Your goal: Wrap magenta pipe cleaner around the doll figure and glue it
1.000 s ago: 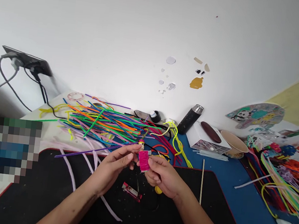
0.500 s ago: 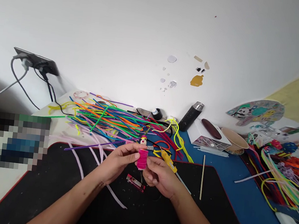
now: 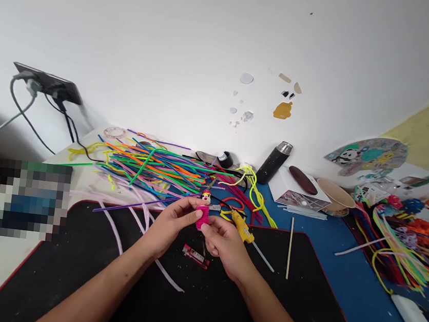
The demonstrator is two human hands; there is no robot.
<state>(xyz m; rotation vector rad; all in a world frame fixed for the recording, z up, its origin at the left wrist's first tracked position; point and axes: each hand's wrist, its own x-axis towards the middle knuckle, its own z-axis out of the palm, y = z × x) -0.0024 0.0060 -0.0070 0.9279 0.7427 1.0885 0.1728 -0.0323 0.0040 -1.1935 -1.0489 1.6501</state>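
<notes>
A small pipe-cleaner doll (image 3: 202, 217) with a bright pink wound body, a white face and a yellow-and-red top is held up above the black mat (image 3: 213, 305). My left hand (image 3: 178, 221) pinches the body from the left, thumb on its front. From the right, the fingers of my right hand (image 3: 224, 239) close on the body's lower end. Under the hands lies a red lighter (image 3: 196, 257). Just beyond my right hand is a yellow glue gun (image 3: 243, 227) with a clear glue stick. Orange-handled scissors (image 3: 235, 204) lie partly hidden behind it.
Many coloured pipe cleaners (image 3: 159, 167) are heaped at the back. A black thermos (image 3: 274, 162) leans by a white box (image 3: 296, 188). A wooden stick (image 3: 289, 249) lies on the mat at right. More pipe cleaners (image 3: 409, 255) fill the far right. Cables (image 3: 21, 108) hang from a wall socket.
The doll has turned and tilted, its pink body now leaning slightly and showing less of its length. My right hand has shifted a little left and now covers its lower end.
</notes>
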